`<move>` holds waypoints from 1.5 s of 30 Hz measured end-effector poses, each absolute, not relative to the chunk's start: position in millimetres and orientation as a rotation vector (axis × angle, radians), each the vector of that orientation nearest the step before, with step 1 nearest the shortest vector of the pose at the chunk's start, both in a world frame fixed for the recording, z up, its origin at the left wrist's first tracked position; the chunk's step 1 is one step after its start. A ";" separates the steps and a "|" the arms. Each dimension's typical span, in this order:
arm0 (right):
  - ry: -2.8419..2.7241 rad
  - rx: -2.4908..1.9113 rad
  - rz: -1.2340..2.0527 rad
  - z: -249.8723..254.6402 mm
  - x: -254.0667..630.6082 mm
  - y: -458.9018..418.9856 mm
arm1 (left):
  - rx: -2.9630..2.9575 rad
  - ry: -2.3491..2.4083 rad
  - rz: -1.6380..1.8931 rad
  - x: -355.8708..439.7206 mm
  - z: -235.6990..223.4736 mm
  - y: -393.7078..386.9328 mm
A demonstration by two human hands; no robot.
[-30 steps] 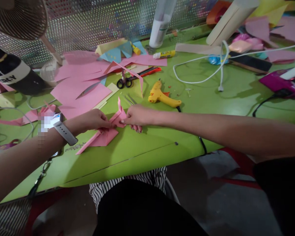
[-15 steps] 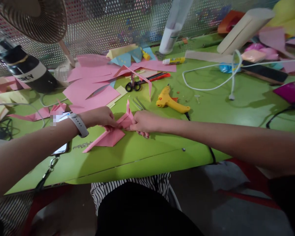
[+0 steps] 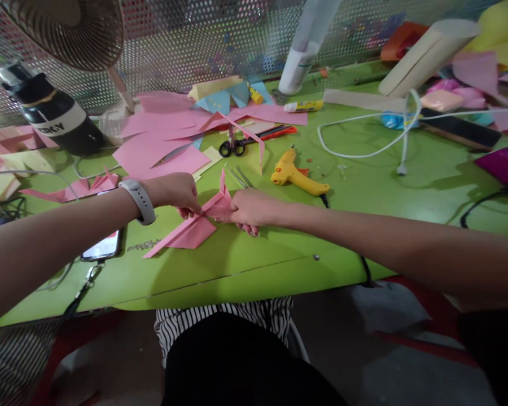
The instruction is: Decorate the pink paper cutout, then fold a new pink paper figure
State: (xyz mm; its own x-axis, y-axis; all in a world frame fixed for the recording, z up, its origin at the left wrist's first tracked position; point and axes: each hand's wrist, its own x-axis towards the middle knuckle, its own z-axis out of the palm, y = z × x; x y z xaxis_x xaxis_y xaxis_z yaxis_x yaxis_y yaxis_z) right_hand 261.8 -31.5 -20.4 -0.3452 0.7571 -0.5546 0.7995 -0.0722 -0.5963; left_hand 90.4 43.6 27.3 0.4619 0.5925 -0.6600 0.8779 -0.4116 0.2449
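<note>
A folded piece of pink paper (image 3: 193, 233) lies across the green table (image 3: 262, 276), with a long narrow strip toward its lower left and a tip standing up at its upper right. My left hand (image 3: 180, 194) presses or pinches its middle with thumb and fingertips; the fingers are closed there. On the right end of the paper, my right hand (image 3: 250, 210) grips with thumb over curled fingers. Tweezers (image 3: 240, 177) lie just beyond my right hand. A yellow glue gun (image 3: 296, 173) rests farther right.
Behind my hands are pink sheets (image 3: 161, 146), black-handled scissors (image 3: 232, 148) and a glue stick (image 3: 303, 106). To the left are a phone (image 3: 103, 248), a black bottle (image 3: 63, 115) and a fan (image 3: 68, 31). A white cable (image 3: 355, 155) loops at the right.
The view has shifted, so the table's contents sit farther right. My left hand has lifted slightly and moved up along the fold, uncovering more of the strip. My right hand keeps its grip.
</note>
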 end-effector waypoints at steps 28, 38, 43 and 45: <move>2.046 1.817 -1.339 -18.4 253.7 -28.3 | 2.224 1.301 -0.588 69.0 32.4 45.8; 2.333 1.928 -1.375 -19.6 267.0 -44.7 | 3.075 0.998 -0.050 35.3 -6.3 -62.3; 2.650 1.875 -0.925 -3.2 265.1 -59.2 | 3.297 0.782 -0.117 24.9 -14.9 -57.3; 2.799 1.868 -0.717 2.9 265.4 -62.4 | 3.361 0.701 -0.179 22.1 -14.4 -53.6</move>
State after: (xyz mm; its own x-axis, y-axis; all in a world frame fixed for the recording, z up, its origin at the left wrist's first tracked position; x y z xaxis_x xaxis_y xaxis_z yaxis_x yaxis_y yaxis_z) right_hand 265.4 -62.4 2.9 -0.3794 0.9251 0.0180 0.8025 0.3387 -0.4913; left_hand 22.1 -53.6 -14.4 0.9133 0.4053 -0.0400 0.3748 -0.8749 -0.3067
